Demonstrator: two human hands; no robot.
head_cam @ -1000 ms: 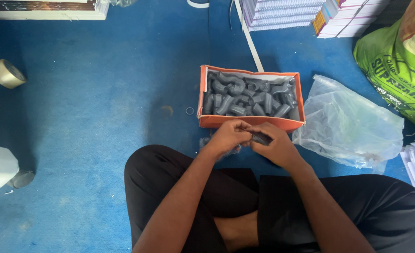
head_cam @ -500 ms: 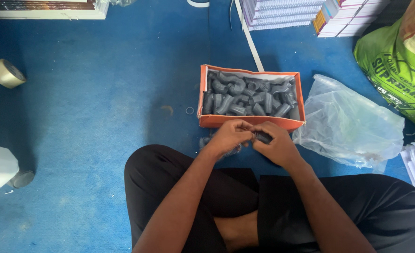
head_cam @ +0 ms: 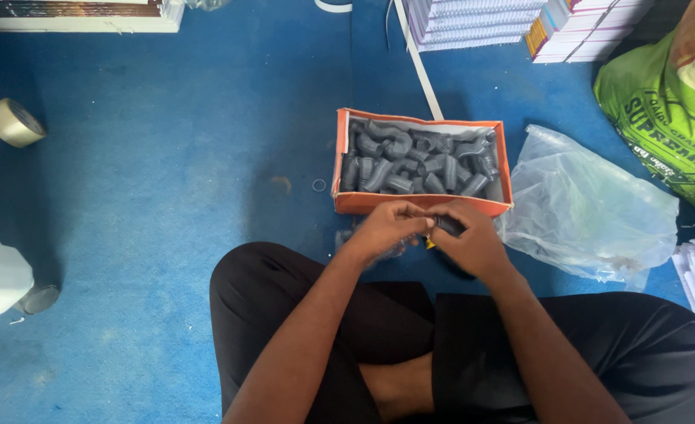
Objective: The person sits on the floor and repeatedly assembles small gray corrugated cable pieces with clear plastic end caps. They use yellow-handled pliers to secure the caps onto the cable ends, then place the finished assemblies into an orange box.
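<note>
Nothing's really moved in the last second, both my left hand (head_cam: 386, 229) and right hand (head_cam: 473, 243) still have fingers pinched on the same small dark fitting (head_cam: 447, 225), just near the orange box (head_cam: 422, 204) of grey elbows, so I'm still fiddling.

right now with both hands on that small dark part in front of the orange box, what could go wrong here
1. Both the left hand and right hand pinch one small dark fitting above the lap; a slip could drop it onto the blue floor.
2. The orange box is heaped with grey pipe fittings right beyond the knuckles; a forward jerk might nudge it or spill some.
3. A loose clear plastic bag lies beside the right hand and could snag.
</note>
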